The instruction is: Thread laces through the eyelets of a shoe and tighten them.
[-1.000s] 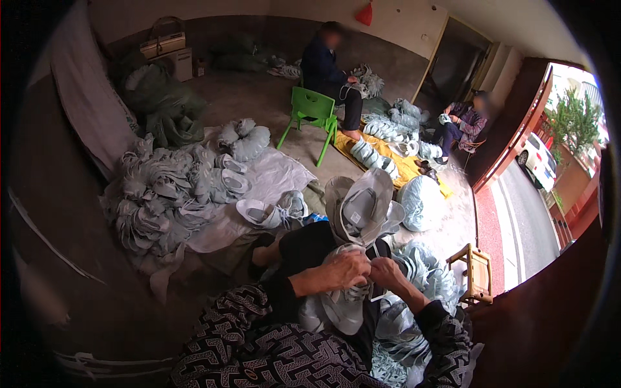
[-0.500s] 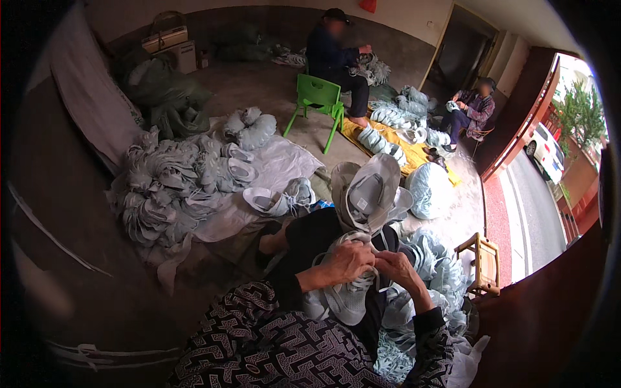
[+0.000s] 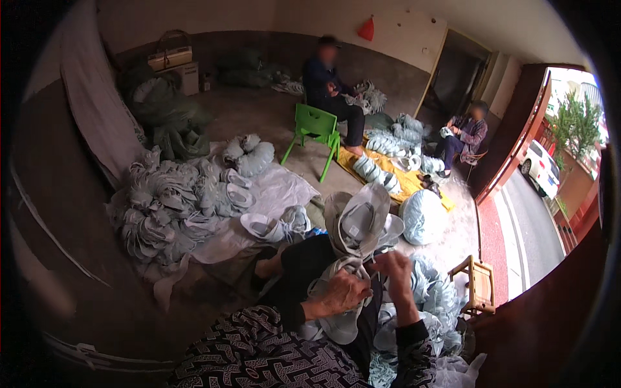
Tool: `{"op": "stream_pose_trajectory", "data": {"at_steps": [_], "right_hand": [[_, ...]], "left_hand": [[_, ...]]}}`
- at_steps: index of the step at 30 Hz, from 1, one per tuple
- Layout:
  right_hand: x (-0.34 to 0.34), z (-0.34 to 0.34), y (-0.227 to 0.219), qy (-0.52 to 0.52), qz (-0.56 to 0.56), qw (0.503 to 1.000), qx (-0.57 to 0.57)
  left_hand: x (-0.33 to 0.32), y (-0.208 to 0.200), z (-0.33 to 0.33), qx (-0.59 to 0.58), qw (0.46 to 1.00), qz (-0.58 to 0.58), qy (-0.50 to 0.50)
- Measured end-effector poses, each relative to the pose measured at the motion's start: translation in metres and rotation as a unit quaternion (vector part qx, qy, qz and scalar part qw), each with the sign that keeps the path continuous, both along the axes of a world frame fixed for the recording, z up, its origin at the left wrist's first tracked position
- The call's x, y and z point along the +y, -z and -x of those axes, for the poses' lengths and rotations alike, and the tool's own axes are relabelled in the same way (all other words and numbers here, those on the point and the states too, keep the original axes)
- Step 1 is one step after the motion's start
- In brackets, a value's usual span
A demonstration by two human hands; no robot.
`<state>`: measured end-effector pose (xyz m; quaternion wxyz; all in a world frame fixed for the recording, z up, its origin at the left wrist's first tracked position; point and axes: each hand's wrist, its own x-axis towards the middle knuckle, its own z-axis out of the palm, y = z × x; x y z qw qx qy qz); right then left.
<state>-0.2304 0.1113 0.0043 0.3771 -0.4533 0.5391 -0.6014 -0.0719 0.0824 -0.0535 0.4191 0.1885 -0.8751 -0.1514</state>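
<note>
A grey-white shoe upper [image 3: 341, 328] rests on my dark-trousered lap. My left hand [image 3: 339, 292] is closed on it around its lacing area, with the fingers bent over the top. My right hand [image 3: 396, 270] is raised just to the right of the upper, fingers pinched at what looks like a thin pale shoelace; the lace is hard to make out there. Just beyond my hands, more grey-white uppers [image 3: 358, 223] are nested together with their openings facing up, at my knees.
Heaps of uppers lie at left [image 3: 165, 200] on a pale sheet [image 3: 284, 184] and at right [image 3: 436, 294] beside a wooden stool [image 3: 475, 284]. Beyond stand a green chair [image 3: 315, 123] and a yellow cloth [image 3: 404, 187]. Two people [image 3: 326, 81] sit working farther back.
My right hand has lifted away from the upper, up and to the right of my left hand. My left hand stays on the upper. The view has shifted slightly.
</note>
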Motion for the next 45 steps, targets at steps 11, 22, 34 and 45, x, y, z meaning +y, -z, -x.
{"op": "stream_pose_trajectory", "data": {"at_steps": [11, 22, 34, 45], "right_hand": [[0.05, 0.082, -0.108, 0.087, 0.189, 0.974, -0.091], [0.021, 0.076, -0.037, -0.057, 0.043, 0.959, -0.273], [0.011, 0.022, -0.05, -0.121, 0.007, 0.969, -0.215], [0.089, -0.006, -0.13, -0.029, 0.081, 0.992, 0.09]], "left_hand": [[-0.009, -0.009, 0.001, -0.046, 0.994, -0.085, 0.043], [-0.003, -0.039, -0.011, 0.011, 0.91, -0.394, 0.127], [0.013, -0.007, -0.006, -0.038, 0.998, -0.041, 0.042], [0.015, -0.011, 0.005, -0.037, 0.998, -0.007, 0.043]]}}
